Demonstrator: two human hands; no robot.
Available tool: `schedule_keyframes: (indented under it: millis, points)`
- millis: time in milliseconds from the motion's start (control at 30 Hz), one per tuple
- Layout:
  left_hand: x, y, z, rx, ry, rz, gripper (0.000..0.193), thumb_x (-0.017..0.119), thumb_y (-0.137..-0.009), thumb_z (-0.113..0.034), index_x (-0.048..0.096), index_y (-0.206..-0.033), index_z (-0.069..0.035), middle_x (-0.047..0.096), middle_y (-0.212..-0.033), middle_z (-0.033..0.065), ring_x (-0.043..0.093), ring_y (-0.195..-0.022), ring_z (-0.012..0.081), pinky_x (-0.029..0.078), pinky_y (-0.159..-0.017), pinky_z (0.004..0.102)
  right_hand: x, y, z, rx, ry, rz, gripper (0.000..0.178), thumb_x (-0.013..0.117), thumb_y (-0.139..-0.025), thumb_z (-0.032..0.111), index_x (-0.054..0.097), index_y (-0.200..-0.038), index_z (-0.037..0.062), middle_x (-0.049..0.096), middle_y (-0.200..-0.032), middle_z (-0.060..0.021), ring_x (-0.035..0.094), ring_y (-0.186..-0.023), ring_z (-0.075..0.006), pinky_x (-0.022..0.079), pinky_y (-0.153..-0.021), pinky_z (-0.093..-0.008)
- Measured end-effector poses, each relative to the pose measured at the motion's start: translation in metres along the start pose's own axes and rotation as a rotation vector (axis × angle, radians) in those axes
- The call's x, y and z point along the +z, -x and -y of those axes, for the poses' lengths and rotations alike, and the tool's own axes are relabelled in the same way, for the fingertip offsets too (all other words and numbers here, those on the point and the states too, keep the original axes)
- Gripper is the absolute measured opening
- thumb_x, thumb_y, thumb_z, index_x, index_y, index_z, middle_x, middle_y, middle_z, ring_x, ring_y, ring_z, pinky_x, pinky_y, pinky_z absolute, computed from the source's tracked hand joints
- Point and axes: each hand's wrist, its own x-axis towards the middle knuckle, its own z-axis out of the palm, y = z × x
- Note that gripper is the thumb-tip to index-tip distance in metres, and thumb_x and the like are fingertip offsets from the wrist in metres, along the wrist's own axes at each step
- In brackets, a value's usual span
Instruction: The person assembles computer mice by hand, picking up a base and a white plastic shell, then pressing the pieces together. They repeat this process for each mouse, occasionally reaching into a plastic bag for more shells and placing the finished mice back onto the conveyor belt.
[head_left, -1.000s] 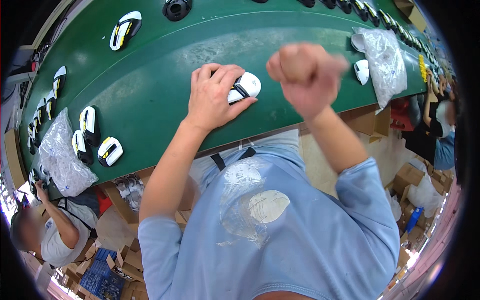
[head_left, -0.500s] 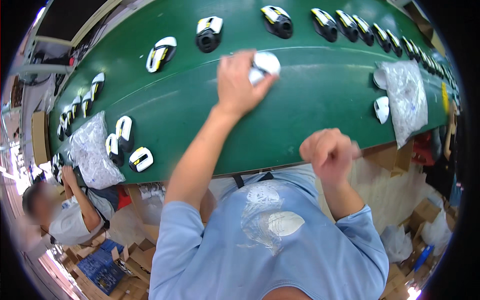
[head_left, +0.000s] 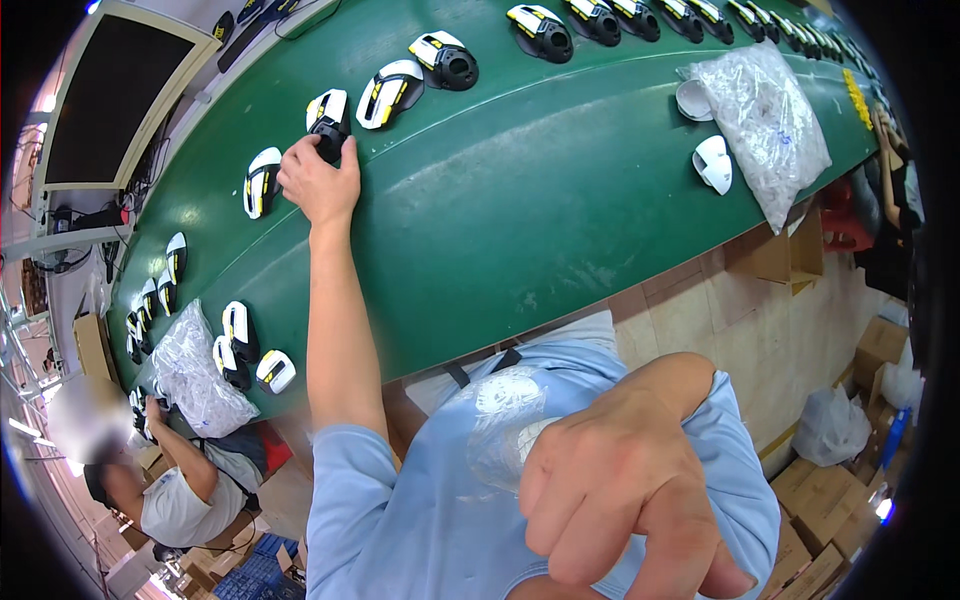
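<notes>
My left hand (head_left: 322, 185) reaches across the green table, its thumb and fingers around the near, black end of a white-and-black shell with yellow stripes (head_left: 327, 108). Similar shells stand on either side of it: one (head_left: 262, 183) to the left, another (head_left: 390, 93) to the right. My right hand (head_left: 625, 490) is raised in front of my chest, close to the camera, with its fingers curled. Whatever it may hold is hidden by the fingers.
More shells line the far side of the green table (head_left: 480, 230). At right, loose white covers (head_left: 712, 163) lie beside a clear plastic bag (head_left: 765, 130). Another bag (head_left: 195, 370) lies at left, near several shells and a seated person (head_left: 190, 490). Cardboard boxes (head_left: 830, 495) stand on the floor.
My left hand has moved left from mid-table, where it held a white rounded piece, to a shell in the row. My right hand has come up toward the camera. The view has turned.
</notes>
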Motion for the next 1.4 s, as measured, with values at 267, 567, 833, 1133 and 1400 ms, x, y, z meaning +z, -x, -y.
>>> schedule_keyframes:
  millis: [267,567,833,1133,1400]
  points:
    - [0.002,-0.008,0.023,-0.035,-0.021,0.061,0.042,0.082,-0.094,-0.046,0.08,-0.123,-0.015,0.063,-0.14,0.0151,0.052,-0.134,0.0411,0.041,-0.114,0.0569,0.022,-0.012,-0.036,-0.35,-0.266,-0.118,0.045,0.077,-0.105,0.044,0.08,-0.113,0.0003,0.05,-0.064,-0.005,0.042,-0.041,-0.0142,0.026,-0.036,-0.0315]
    - [-0.083,0.111,-0.029,0.432,0.258,0.124,0.026,0.088,-0.09,-0.025,0.071,-0.097,-0.007,0.066,-0.136,0.0212,0.056,-0.127,0.0448,0.043,-0.111,0.056,-0.089,0.065,0.022,0.408,0.998,-0.363,0.017,0.073,-0.101,0.019,0.081,-0.098,0.0036,0.075,-0.083,-0.0087,0.066,-0.068,-0.0207,0.048,-0.06,-0.0351]
    - [-0.104,0.177,-0.023,0.425,0.268,0.221,0.027,0.088,-0.09,-0.021,0.073,-0.1,-0.002,0.065,-0.138,0.0244,0.056,-0.128,0.0458,0.044,-0.108,0.0557,-0.211,0.108,0.113,0.355,1.995,-0.681,0.015,0.074,-0.102,0.017,0.081,-0.107,0.0058,0.077,-0.091,-0.0094,0.068,-0.081,-0.0219,0.053,-0.073,-0.0343]
    - [-0.093,0.174,-0.045,0.458,0.33,0.186,0.023,0.09,-0.086,-0.02,0.074,-0.096,-0.006,0.067,-0.138,0.0188,0.058,-0.125,0.0405,0.045,-0.106,0.0514,-0.346,0.185,0.278,1.19,2.457,-0.598,0.043,0.072,-0.102,0.049,0.084,-0.118,0.0108,0.083,-0.111,-0.0169,0.079,-0.104,-0.0374,0.06,-0.093,-0.047]
    - [-0.152,0.168,-0.09,0.437,0.32,0.506,0.041,0.085,-0.091,-0.034,0.074,-0.118,-0.006,0.074,-0.125,0.0155,0.066,-0.11,0.037,0.051,-0.095,0.0445,-0.354,0.203,0.295,0.835,2.539,-0.569,0.036,0.072,-0.105,0.037,0.08,-0.111,0.0024,0.081,-0.103,-0.0206,0.078,-0.096,-0.0394,0.06,-0.087,-0.0473]
